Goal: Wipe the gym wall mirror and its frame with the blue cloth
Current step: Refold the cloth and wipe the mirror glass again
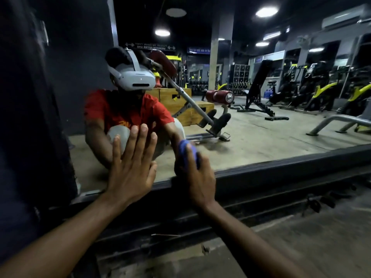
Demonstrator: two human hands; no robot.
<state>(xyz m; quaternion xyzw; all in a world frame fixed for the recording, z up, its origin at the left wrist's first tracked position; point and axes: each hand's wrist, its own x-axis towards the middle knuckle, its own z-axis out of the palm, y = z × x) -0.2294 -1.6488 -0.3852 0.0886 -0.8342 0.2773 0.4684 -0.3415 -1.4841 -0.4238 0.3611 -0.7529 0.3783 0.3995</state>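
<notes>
Blue cloth [186, 153], bunched upright against mirror [261, 137], clutched in right grip [197, 177]; left grip [130, 167] flat, splayed.

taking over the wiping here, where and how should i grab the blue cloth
Probably the bunched top of the blue cloth, sticking out above the right hand. Come from above, on the room side: the mirror backs it, the hand covers its lower part, and the frame runs below.

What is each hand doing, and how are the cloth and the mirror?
left hand, open, flat on the mirror.
right hand, gripping the blue cloth.
blue cloth, bunched, pressed on the glass just above the frame.
mirror, reflecting the gym and the person.
</notes>
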